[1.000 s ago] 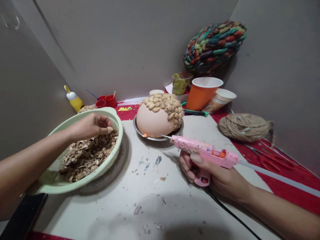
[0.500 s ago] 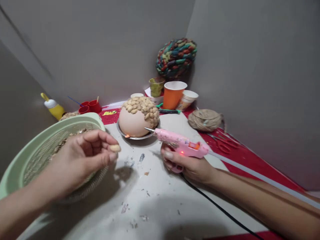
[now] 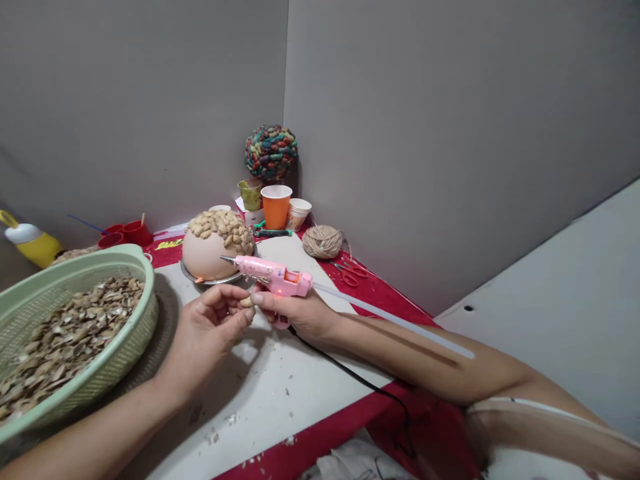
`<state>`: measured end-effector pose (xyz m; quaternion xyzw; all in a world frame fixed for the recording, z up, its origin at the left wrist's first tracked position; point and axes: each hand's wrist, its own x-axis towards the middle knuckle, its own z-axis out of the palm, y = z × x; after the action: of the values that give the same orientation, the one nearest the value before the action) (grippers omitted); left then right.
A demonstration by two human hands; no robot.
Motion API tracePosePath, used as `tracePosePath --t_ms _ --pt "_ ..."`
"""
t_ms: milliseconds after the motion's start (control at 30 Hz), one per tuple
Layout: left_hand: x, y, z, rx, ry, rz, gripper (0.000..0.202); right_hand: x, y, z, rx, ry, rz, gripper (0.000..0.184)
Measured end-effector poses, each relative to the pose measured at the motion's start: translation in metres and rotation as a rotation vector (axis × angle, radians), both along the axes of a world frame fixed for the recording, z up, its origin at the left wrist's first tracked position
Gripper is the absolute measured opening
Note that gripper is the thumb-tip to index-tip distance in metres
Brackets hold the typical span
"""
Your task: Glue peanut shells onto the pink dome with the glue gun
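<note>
My left hand pinches a small peanut shell between thumb and fingertips, right beside my right hand. My right hand grips a pink hot glue gun whose nozzle points left toward a peach dome. The dome sits on a metal plate and its upper right side is covered with glued peanut shells. A pale green basket full of loose shells stands at the left, next to my left forearm.
A black cord runs from the glue gun across the white board to the table's front edge. Behind are a twine ball, red scissors, an orange cup, stacked paper cups, a multicoloured woven ball, red pots and a yellow bottle.
My left hand came out of the basket with a shell and carried it right to meet my right hand. The camera swung to the right and pulled back.
</note>
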<state>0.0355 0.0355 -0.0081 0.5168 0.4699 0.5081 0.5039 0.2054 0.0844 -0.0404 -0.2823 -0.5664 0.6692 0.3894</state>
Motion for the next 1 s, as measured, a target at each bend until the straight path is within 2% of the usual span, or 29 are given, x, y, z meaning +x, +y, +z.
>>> tracePosePath --t_ms 167,267,367,500,567,733,867,1000 --pt "0.008 -0.001 -0.006 -0.018 -0.069 0.071 0.032 0.007 0.0 0.009 0.102 -0.088 -0.019 0.044" --pt "0.014 0.001 -0.006 -0.104 -0.187 0.086 0.038 0.012 0.001 0.008 0.276 -0.081 -0.157 0.04" --pt "0.018 0.004 -0.005 -0.213 -0.281 0.047 0.038 0.016 0.005 0.001 0.454 -0.095 -0.27 0.031" --pt "0.02 0.007 -0.008 -0.276 -0.313 -0.002 0.035 0.019 0.011 -0.011 0.747 -0.178 -0.248 0.024" --pt "0.019 0.008 -0.011 -0.287 -0.313 -0.01 0.034 0.021 0.013 -0.013 0.844 -0.182 -0.236 0.023" --pt "0.016 0.009 -0.014 -0.314 -0.318 -0.024 0.034 0.023 0.013 -0.012 0.884 -0.144 -0.171 0.028" --pt "0.01 0.012 -0.018 -0.34 -0.31 -0.1 0.035 0.025 0.012 -0.013 0.898 -0.139 -0.12 0.024" --pt "0.007 0.015 -0.022 -0.338 -0.303 -0.151 0.032 0.025 0.01 -0.013 0.833 -0.194 -0.111 0.028"
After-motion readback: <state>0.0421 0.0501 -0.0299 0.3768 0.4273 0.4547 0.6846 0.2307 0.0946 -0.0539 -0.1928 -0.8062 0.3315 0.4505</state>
